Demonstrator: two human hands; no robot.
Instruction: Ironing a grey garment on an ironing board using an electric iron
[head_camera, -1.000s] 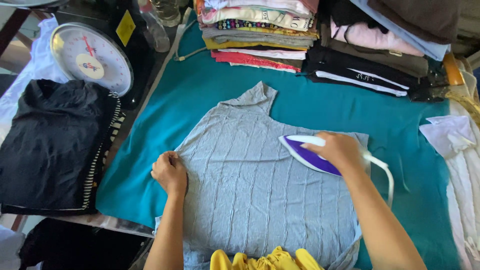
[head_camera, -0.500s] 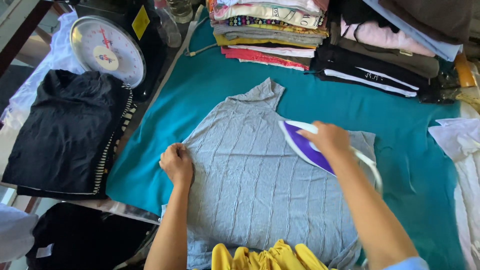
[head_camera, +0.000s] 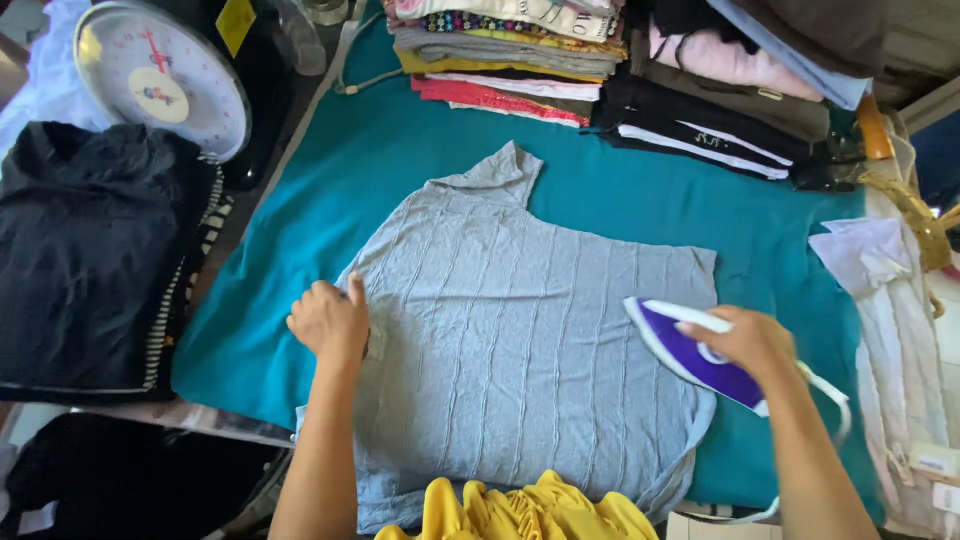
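Observation:
A grey ribbed top (head_camera: 530, 330) lies spread flat on a teal cloth (head_camera: 400, 170) that covers the table. My left hand (head_camera: 330, 322) presses on the garment's left edge, fingers curled. My right hand (head_camera: 752, 342) grips the handle of a purple and white iron (head_camera: 690, 355), which rests at the garment's right edge with its tip pointing left. A white cord (head_camera: 835, 400) trails from the iron past my wrist.
Stacks of folded clothes (head_camera: 520, 50) line the far edge, with dark ones (head_camera: 720, 120) to their right. A dial scale (head_camera: 160, 80) and a black garment (head_camera: 90, 250) sit at the left. Yellow fabric (head_camera: 520, 510) is at the near edge, white cloth (head_camera: 890, 300) at the right.
The iron has slid right and toward me, from the upper middle of the top to its right edge. My left hand stays on the left edge.

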